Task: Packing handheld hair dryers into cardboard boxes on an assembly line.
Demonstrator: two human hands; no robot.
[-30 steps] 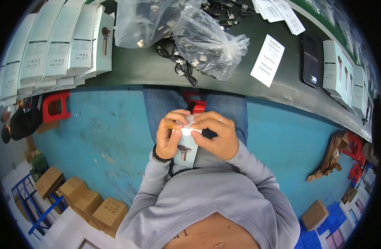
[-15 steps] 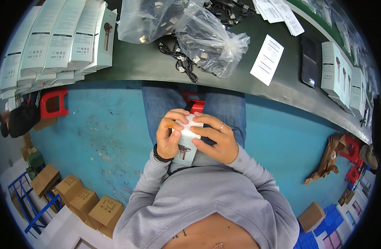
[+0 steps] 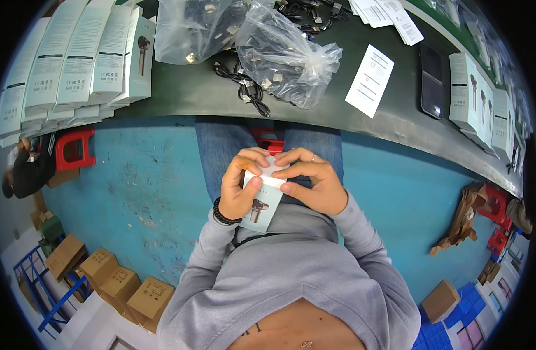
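A pale green product carton (image 3: 261, 204) with a picture of a dark device on its front is held over my lap, its white top flap (image 3: 268, 170) facing away from my body. My left hand (image 3: 242, 182) grips the carton's left side, thumb on the front near the top edge. At the right, my right hand (image 3: 314, 179) has its fingers and thumb closed on the flap and upper right corner. Whether the top is fully closed is hidden by the fingers.
Stacked pale cartons (image 3: 69, 64) stand on the dark table (image 3: 180, 87) at far left. Clear bags of cables (image 3: 291, 64), loose black cables (image 3: 250, 96), a printed sheet (image 3: 370, 81), a dark phone (image 3: 431, 87) and more cartons (image 3: 472, 96) lie rightward. A person (image 3: 32, 169) is at the left.
My right hand's fingers have shifted slightly right along the flap and the thumb has moved up to the carton's top edge. The whole table view has shifted slightly left.
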